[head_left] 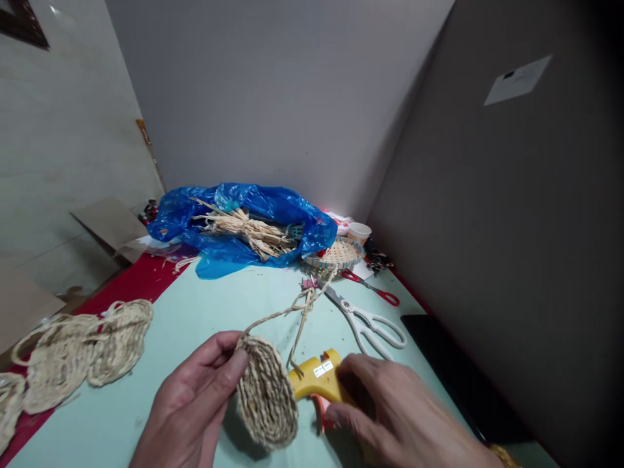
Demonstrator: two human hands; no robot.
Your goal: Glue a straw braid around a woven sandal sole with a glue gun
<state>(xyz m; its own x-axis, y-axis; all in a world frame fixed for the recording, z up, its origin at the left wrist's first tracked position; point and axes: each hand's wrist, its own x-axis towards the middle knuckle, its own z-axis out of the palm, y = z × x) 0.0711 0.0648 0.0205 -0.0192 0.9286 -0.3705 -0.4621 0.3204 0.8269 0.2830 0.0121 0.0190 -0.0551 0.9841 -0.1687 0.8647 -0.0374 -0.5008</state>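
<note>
My left hand (pixel 205 390) pinches the upper left edge of an oval coil (pixel 268 393) of twisted natural-fibre cord between thumb and fingers, tilted up above the table. From its top a loose cord tail (pixel 273 316) runs back to the right, toward a pink binder clip (pixel 309 283). Beside the coil, my right hand (pixel 390 409) wraps around a yellow glue gun (pixel 319 380) with an orange trigger, the thumb close to the trigger. The gun's front end points left at the coil's right edge; whether they touch is hidden. My right palm covers most of its handle.
White-handled scissors (pixel 373 325) and red-handled scissors (pixel 375 288) lie behind my right hand. A blue plastic bag (pixel 224 253) with dried fibre bundles (pixel 248 227), a woven basket (pixel 341 252) and a cup (pixel 359 232) stand behind. Finished-looking coils (pixel 63 364) lie left; a black flat object (pixel 453 377) right.
</note>
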